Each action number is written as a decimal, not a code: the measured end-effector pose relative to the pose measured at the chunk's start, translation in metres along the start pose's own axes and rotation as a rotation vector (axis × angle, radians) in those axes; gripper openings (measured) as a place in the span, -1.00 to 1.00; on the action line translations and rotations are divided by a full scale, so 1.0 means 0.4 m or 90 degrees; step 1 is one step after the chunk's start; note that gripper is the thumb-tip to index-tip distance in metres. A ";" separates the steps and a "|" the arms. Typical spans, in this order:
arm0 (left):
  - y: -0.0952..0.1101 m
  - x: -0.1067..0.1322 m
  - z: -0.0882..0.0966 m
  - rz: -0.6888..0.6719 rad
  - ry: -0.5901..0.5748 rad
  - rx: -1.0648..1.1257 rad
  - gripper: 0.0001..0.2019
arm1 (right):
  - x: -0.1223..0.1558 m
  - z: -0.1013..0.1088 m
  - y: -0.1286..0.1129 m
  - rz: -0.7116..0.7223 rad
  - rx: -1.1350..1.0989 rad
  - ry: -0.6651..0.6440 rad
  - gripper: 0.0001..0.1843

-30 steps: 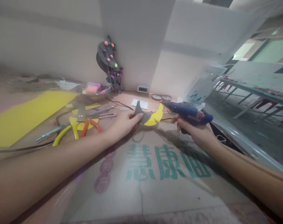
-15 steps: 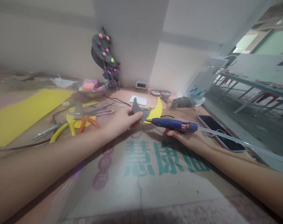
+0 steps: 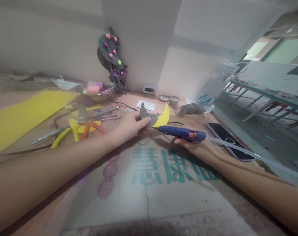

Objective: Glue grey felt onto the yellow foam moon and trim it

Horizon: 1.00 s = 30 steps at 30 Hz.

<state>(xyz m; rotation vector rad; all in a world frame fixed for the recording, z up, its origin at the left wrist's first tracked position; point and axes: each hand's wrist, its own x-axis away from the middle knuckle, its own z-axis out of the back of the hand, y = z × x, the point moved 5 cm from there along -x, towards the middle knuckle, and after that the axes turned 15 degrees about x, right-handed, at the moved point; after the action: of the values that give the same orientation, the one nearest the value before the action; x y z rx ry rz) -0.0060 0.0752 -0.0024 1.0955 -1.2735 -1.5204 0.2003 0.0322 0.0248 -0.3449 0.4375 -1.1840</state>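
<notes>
Between the thumb and fingers of my left hand (image 3: pixel 133 126) is a crescent moon cutout (image 3: pixel 164 115). Its left half is covered in grey yarn, while the right half shows bare yellow. A blue hot glue gun (image 3: pixel 178 132) rests in my right hand (image 3: pixel 188 144), which is closed under its body. The gun's nozzle points left and lies at the lower edge of the crescent, close to my left fingers; whether it touches cannot be made out. From the back of the gun a long clear glue stick (image 3: pixel 237 145) sticks out to the right.
Pliers with yellow handles (image 3: pixel 63 136), orange-handled scissors (image 3: pixel 87 130) and a yellow sheet (image 3: pixel 28 114) lie at left. A phone (image 3: pixel 229 141) is at right, a grey yarn bundle (image 3: pixel 192 109) behind. A decorated grey moon (image 3: pixel 106 54) hangs against the wall. Printed cardboard (image 3: pixel 163 200) covers the front.
The view has shifted slightly. Both hands keep their hold, and the glue gun's tip sits a touch lower and further left along the crescent's lower edge.
</notes>
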 end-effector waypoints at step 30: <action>-0.004 -0.001 -0.003 0.035 0.007 0.021 -0.71 | 0.014 0.003 -0.010 -0.051 -0.031 0.048 -0.83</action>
<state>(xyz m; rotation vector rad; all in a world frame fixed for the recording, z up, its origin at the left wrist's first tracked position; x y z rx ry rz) -0.0050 0.0754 -0.0041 1.0804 -1.3152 -1.4550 0.1993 0.0257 0.0267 -0.3622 0.5230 -1.2686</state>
